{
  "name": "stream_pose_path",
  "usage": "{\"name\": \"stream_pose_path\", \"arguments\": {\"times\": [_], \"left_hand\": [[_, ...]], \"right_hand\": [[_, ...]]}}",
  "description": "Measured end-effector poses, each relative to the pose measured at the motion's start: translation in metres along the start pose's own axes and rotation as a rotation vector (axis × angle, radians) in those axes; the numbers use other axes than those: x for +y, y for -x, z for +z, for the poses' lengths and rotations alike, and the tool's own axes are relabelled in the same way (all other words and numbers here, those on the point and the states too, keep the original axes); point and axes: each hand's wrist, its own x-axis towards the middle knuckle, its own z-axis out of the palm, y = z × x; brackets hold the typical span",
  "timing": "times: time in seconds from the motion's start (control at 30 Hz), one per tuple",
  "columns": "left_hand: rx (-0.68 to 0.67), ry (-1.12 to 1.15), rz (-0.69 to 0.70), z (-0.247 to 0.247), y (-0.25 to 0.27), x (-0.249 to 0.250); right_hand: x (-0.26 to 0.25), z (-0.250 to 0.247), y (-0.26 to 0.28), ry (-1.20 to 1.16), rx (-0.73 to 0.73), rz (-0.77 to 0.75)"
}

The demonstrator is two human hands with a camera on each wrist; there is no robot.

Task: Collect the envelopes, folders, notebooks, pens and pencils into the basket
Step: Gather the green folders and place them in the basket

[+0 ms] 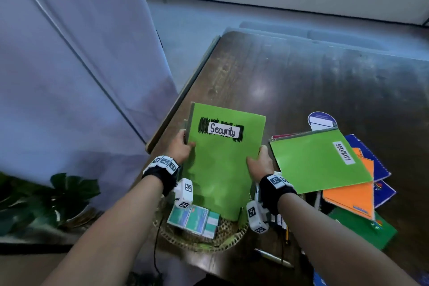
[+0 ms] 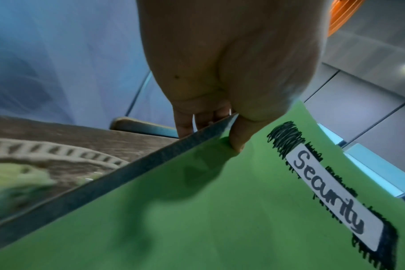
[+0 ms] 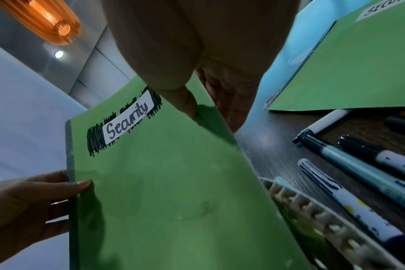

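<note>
Green Security notebook (image 1: 222, 169): held by its side edges, left hand (image 1: 180, 150) and right hand (image 1: 261, 165) gripping; sorting step. Next, probably onto the matching notebook (image 1: 318, 162) beside the right hand.
</note>
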Motion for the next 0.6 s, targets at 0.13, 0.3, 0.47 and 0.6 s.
{"name": "stream_pose_path", "arguments": {"times": [0.13,0.3,0.47,0.6], "left_hand": [[0.046,-0.169,-0.050,-0.009,-0.001,-0.035],[0.053,-0.382,-0.097,-0.003,-0.005,-0.064],[0.053,-0.328,-0.151,0.008,-0.007,-0.058],[-0.001,-0.248,-0.206,0.017,-0.008,-0.061]], "right_hand": [[0.004,0.024,0.004,0.131,-0.052,0.021],[0.010,0.036,0.007,0.325,-0.050,0.002],[0.010,0.040,0.007,0.342,0.000,0.016],[0.011,0.045,0.006,0.293,-0.004,0.046]]}}
